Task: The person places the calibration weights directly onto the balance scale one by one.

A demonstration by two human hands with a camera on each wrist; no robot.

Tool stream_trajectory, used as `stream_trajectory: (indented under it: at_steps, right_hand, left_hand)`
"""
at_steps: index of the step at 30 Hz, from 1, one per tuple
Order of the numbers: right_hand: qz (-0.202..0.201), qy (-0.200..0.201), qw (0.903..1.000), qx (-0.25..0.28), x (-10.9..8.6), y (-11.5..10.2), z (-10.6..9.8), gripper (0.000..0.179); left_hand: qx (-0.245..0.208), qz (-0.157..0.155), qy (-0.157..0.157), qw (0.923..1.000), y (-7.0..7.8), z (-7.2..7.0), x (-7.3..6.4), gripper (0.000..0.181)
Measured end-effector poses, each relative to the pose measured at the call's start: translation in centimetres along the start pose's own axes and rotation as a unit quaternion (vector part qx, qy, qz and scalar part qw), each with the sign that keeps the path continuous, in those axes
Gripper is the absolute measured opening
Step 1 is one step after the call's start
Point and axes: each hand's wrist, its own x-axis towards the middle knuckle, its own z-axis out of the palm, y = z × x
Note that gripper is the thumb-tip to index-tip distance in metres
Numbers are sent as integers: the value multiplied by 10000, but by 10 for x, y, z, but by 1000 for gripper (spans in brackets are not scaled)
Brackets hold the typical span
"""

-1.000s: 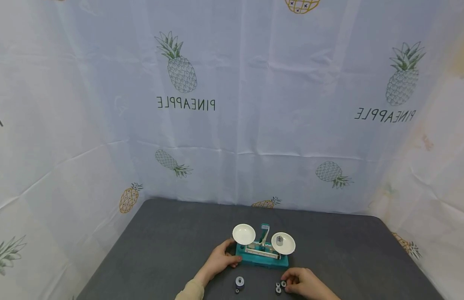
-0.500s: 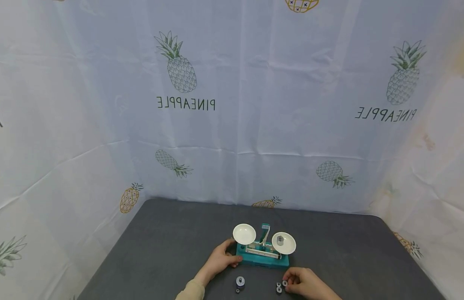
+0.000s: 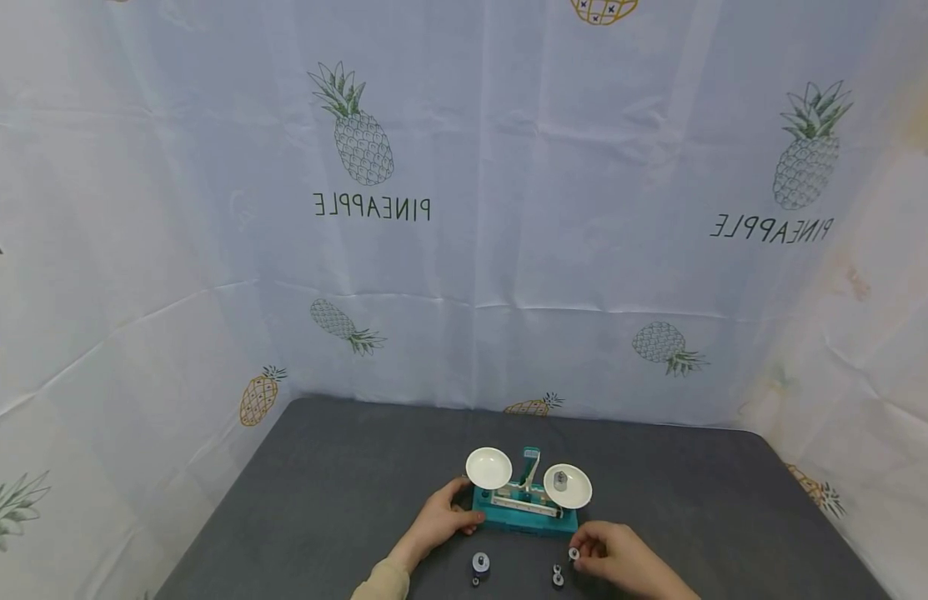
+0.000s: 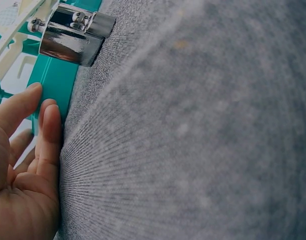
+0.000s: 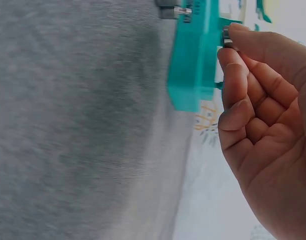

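A teal balance scale [image 3: 524,522] with two white pans stands on the dark table. Its left pan [image 3: 489,468] is bare, while a metal weight [image 3: 560,481] sits in the right pan [image 3: 579,495]. My left hand [image 3: 439,515] holds the left end of the base, thumb at the front and fingers behind. Between thumb and fingertips, my right hand [image 3: 621,557] pinches a small metal weight [image 3: 574,553], held just in front of the base's right end. In the right wrist view only part of that weight [image 5: 226,37] shows.
Two small weights [image 3: 557,580] stand close together near the right hand. Further left are a large weight [image 3: 480,563] and a tiny one [image 3: 475,582] beside it. A pineapple-print curtain [image 3: 509,250] surrounds the table [image 3: 358,467].
My right hand has moved slightly forward, away from me, carrying the small weight off from the two beside it. The left hand and the scale have stayed in place.
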Motion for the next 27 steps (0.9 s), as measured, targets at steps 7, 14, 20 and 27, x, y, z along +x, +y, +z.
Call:
stream_trajectory:
  at_steps: [7, 14, 20, 27]
  right_hand:
    - [-246, 333, 9987, -292, -1, -15, -11, 18]
    - [-199, 704, 9961, -503, -1, -23, -18, 21]
    - [-215, 1222, 9892, -784, 5, -24, -24, 20]
    - [262, 1630, 9820, -915, 16, -25, -32, 18]
  left_hand:
    - [37, 22, -19, 10000, -1, 0, 1, 62]
    - [17, 22, -3, 10000, -3, 0, 1, 61]
    - [24, 21, -24, 10000, -3, -1, 1, 62]
    - [36, -1, -43, 10000, -2, -1, 1, 62]
